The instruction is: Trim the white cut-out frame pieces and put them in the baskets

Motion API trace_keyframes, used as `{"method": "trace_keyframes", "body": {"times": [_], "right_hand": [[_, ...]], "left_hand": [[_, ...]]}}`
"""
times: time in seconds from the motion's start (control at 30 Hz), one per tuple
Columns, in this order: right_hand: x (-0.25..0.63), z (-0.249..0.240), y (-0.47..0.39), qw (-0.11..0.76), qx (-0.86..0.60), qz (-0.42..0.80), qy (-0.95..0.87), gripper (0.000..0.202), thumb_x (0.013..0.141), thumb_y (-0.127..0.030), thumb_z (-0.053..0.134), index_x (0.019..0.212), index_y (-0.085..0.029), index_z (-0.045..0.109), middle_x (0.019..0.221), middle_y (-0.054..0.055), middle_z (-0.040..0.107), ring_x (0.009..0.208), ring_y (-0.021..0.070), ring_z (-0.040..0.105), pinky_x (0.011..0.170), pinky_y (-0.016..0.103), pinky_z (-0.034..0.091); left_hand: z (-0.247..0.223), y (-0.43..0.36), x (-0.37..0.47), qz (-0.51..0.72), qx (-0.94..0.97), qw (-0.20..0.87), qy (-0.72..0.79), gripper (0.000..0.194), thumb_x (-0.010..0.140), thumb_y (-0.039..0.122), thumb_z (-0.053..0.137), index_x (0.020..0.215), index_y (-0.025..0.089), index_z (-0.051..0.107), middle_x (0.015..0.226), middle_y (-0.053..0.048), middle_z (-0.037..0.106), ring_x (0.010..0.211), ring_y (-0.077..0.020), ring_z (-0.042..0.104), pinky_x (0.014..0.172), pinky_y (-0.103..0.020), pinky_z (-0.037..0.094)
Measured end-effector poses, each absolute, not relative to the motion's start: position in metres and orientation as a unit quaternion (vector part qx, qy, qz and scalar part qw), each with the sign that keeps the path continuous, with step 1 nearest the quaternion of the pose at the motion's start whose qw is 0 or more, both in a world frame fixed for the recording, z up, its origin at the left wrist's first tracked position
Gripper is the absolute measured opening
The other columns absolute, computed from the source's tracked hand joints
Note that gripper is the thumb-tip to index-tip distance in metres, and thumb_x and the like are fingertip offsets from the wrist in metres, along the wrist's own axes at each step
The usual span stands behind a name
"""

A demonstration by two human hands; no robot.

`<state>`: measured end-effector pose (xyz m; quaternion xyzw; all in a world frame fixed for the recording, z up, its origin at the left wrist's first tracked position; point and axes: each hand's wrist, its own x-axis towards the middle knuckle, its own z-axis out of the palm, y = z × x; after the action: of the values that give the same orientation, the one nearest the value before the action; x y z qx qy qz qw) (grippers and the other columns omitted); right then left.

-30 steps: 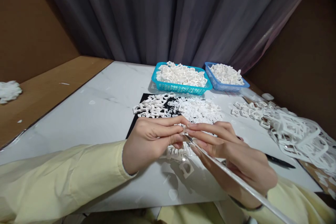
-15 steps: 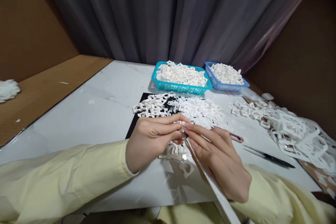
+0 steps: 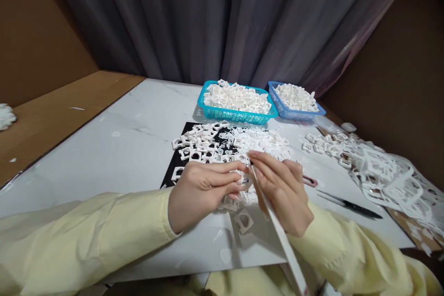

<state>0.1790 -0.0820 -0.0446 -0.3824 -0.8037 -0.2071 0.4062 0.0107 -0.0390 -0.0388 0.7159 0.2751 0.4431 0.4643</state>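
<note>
At the middle of the table my left hand (image 3: 204, 189) pinches a small white piece (image 3: 244, 179) between thumb and fingers. My right hand (image 3: 282, 194), just right of it, is closed round a long flat white strip (image 3: 282, 240) that slants down past the table's front edge. The strip's upper end meets the fingertips close to the small piece. Under and in front of the hands lie loose white pieces, one with a round hole (image 3: 243, 221). Behind them, more white pieces (image 3: 197, 141) and thin white scraps (image 3: 260, 141) cover a black mat (image 3: 168, 178).
A teal basket (image 3: 239, 116) and a blue basket (image 3: 301, 115), both full of white pieces, stand at the back. To the right lie a pink-handled tool (image 3: 310, 181), a black pointed tool (image 3: 357, 208), white pieces and a heap of white frames (image 3: 391, 175).
My right hand has shifted left and turned more upright with the strip, its fingertips now higher. The small white piece in my left hand shows more clearly. The view has shifted slightly.
</note>
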Motion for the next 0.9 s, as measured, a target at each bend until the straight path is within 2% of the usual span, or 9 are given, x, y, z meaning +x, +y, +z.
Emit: {"method": "trace_keyframes", "body": {"times": [0.23, 0.43, 0.67, 0.9], "right_hand": [[0.190, -0.027, -0.077, 0.469, -0.381, -0.174, -0.777, 0.028, 0.075, 0.001, 0.059, 0.093, -0.019, 0.050, 0.101, 0.008, 0.070, 0.100, 0.0199, 0.064, 0.076, 0.033, 0.046], [0.184, -0.028, -0.078, 0.550, -0.385, -0.122, -0.731, 0.018, 0.077, -0.004, 0.059, 0.085, -0.020, 0.055, 0.097, 0.006, 0.070, 0.090, 0.0197, 0.067, 0.066, 0.033, 0.052], [0.183, -0.023, -0.087, 0.537, -0.320, 0.018, -0.780, 0.015, 0.077, -0.005, 0.059, 0.081, -0.020, 0.060, 0.092, 0.004, 0.073, 0.090, 0.0210, 0.067, 0.065, 0.036, 0.050], [0.186, -0.028, -0.086, 0.532, -0.300, 0.034, -0.791, 0.021, 0.075, -0.005, 0.061, 0.091, -0.019, 0.062, 0.095, 0.003, 0.072, 0.092, 0.0192, 0.067, 0.071, 0.035, 0.048]], "left_hand": [[-0.031, -0.039, 0.011, 0.450, 0.696, 0.492, 0.267, 0.013, 0.070, 0.007, 0.067, 0.073, 0.015, 0.077, 0.088, -0.003, 0.073, 0.052, -0.0091, 0.062, 0.057, -0.021, 0.063], [-0.031, -0.039, 0.009, 0.461, 0.684, 0.501, 0.262, 0.017, 0.068, 0.004, 0.067, 0.073, 0.017, 0.077, 0.087, -0.002, 0.073, 0.051, -0.0090, 0.063, 0.056, -0.020, 0.062], [-0.028, -0.039, 0.010, 0.488, 0.682, 0.488, 0.242, 0.035, 0.065, -0.002, 0.067, 0.085, 0.026, 0.074, 0.094, 0.000, 0.074, 0.054, -0.0113, 0.068, 0.054, -0.017, 0.061], [-0.028, -0.039, 0.009, 0.473, 0.691, 0.493, 0.237, 0.036, 0.066, -0.002, 0.066, 0.087, 0.026, 0.074, 0.097, 0.000, 0.073, 0.053, -0.0102, 0.067, 0.054, -0.017, 0.061]]}}
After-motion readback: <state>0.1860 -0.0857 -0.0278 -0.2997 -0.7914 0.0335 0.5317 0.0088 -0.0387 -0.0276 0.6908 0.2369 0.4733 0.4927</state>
